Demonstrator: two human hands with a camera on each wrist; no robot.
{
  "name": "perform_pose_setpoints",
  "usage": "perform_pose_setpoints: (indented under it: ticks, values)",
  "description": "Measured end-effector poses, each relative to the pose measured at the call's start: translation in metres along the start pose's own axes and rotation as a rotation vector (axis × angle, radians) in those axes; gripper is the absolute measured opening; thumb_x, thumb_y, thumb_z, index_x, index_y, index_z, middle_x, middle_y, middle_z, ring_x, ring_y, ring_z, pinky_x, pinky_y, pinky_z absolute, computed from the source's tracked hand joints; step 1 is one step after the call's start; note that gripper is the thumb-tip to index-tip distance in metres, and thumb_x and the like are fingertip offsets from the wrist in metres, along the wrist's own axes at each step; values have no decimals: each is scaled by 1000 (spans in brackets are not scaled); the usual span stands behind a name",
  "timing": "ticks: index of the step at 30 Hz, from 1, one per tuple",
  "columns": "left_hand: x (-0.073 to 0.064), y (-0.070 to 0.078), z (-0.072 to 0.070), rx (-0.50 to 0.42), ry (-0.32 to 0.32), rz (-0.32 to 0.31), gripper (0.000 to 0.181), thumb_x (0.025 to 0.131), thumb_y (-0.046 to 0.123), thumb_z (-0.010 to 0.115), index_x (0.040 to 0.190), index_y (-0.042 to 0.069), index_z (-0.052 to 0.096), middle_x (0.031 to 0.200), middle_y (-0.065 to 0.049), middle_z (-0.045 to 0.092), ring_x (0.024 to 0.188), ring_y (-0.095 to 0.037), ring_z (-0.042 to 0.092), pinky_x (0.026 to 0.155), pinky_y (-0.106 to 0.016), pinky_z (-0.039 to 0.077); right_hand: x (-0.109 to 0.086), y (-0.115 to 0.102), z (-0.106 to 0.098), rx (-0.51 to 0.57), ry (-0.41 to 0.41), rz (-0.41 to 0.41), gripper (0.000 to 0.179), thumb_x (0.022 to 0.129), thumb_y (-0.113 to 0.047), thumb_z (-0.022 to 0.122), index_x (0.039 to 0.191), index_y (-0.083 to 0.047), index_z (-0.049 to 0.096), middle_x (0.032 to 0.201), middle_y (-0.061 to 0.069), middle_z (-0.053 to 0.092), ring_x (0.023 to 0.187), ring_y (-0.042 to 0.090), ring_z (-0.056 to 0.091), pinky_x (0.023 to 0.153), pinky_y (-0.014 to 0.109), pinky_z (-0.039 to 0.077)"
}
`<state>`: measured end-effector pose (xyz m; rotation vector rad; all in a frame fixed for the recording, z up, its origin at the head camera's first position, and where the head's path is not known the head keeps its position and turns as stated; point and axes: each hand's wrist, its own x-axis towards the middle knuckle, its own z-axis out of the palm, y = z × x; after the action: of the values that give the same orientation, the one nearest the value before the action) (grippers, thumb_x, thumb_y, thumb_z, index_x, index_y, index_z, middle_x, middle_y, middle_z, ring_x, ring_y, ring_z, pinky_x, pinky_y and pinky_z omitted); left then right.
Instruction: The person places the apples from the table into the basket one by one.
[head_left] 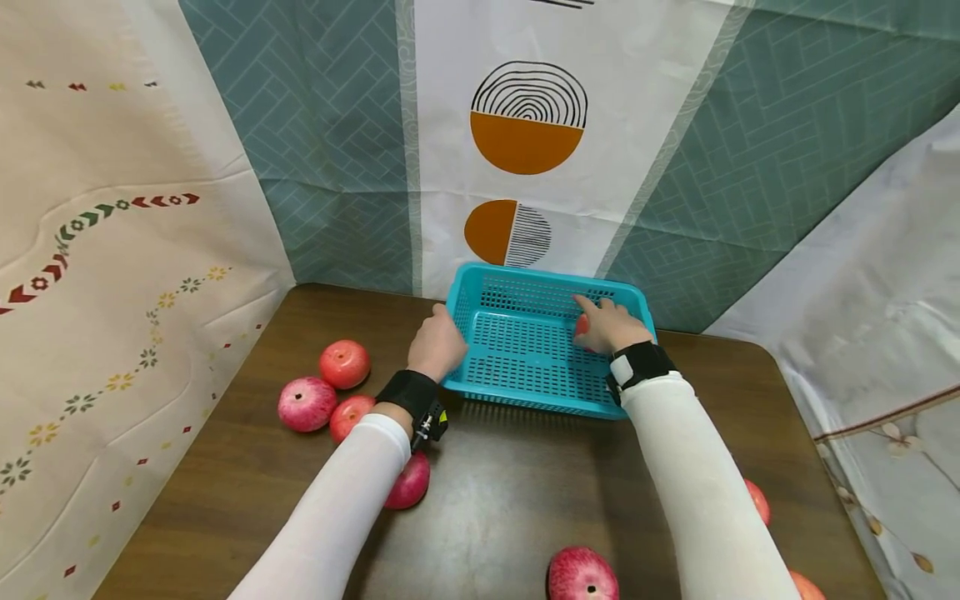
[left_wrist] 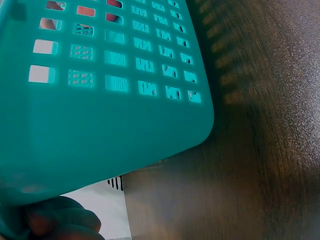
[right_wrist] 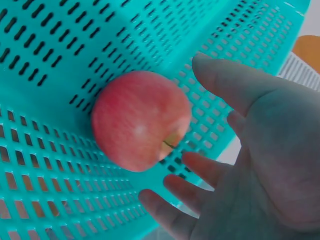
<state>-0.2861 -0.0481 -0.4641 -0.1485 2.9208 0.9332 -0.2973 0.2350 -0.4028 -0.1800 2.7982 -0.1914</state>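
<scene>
Nearby, loose fruit (head_left: 344,364), cloth (head_left: 337,167) behind basket (head_left: 525,400)

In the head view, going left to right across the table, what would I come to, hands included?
Leftmost pink fruit, left hand, teal basket with the right hand inside its right end, red fruit just beyond the right sleeve.
</scene>
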Motion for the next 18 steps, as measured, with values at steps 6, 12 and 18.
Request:
perform_pose_setpoints:
  ticks: [6,12,18]
  values:
    - [1,-1,0,8,3,1,57,92,20,64,137,-2,35,103,-18,62,76,-28,62,60,-43,53,-7,1,-7,43,-8,-46,79,98,-34,58,160,-16,13,156,32,16,136,54,19,103,69,31]
    - [-1,-1,0,8,6,16,58,92,19,63,138,-3,34,101,-19,63,75,-28,62,59,-43,53,-21,12,-9,124,35,-174,69,101,-32,55,157,-10,22,154,32,23,138,47,22,105,66,31]
    - [-1,0,-1,1,7,10,59,91,20,65,137,-3,35,102,-19,62,78,-28,62,62,-45,54,-42,26,-5,128,95,-219,63,101,-32,55,155,-10,30,152,27,30,137,43,28,104,65,34]
